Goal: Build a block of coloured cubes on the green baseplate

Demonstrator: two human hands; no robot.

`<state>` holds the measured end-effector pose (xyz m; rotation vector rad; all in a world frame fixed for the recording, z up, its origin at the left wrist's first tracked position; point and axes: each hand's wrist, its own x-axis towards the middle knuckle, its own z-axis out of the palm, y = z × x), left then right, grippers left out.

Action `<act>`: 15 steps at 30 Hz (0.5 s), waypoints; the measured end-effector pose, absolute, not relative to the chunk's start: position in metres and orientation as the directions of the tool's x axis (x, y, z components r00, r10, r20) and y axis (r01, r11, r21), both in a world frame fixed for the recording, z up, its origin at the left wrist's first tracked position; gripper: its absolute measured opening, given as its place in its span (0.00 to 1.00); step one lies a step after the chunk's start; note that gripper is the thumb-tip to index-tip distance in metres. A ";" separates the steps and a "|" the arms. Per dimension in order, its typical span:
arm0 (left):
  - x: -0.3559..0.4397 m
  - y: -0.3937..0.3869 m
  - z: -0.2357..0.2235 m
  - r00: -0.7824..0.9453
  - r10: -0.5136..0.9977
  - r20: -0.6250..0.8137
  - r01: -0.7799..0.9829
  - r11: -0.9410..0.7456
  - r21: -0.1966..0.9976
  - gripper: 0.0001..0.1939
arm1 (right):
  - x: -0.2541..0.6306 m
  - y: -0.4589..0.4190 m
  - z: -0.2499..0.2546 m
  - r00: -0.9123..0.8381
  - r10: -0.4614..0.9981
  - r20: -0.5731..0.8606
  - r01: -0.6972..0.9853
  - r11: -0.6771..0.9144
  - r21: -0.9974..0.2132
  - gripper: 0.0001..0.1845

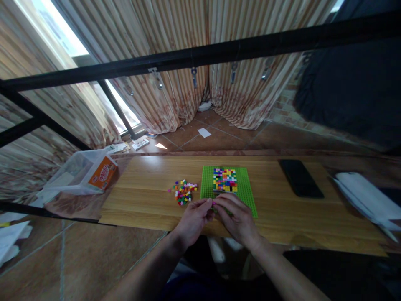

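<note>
A green studded baseplate [246,184] lies on the wooden table, with a block of small multicoloured building bricks [225,179] set on its middle. Over the plate's near edge, my left hand [196,217] and my right hand [238,218] meet fingertip to fingertip. Both are closed in a pinch around a tiny pink brick [214,202], only partly visible between the fingers. Left of the plate is a loose heap of small coloured bricks [184,192]. My fingers hide the front part of the plate.
A black phone [300,178] lies on the table's right side, with a white packet [366,196] farther right. A clear plastic box with an orange label [81,172] stands off the left end. A dark metal bar [188,58] crosses above, before striped curtains [175,100].
</note>
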<state>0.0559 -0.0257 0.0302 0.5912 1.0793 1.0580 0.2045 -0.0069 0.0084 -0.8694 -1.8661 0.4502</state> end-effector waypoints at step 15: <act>0.060 -0.009 0.016 0.297 0.911 0.284 0.808 -0.399 0.434 0.25 | 0.229 0.028 -0.012 -0.111 0.750 0.652 0.808 0.450 -0.381 0.11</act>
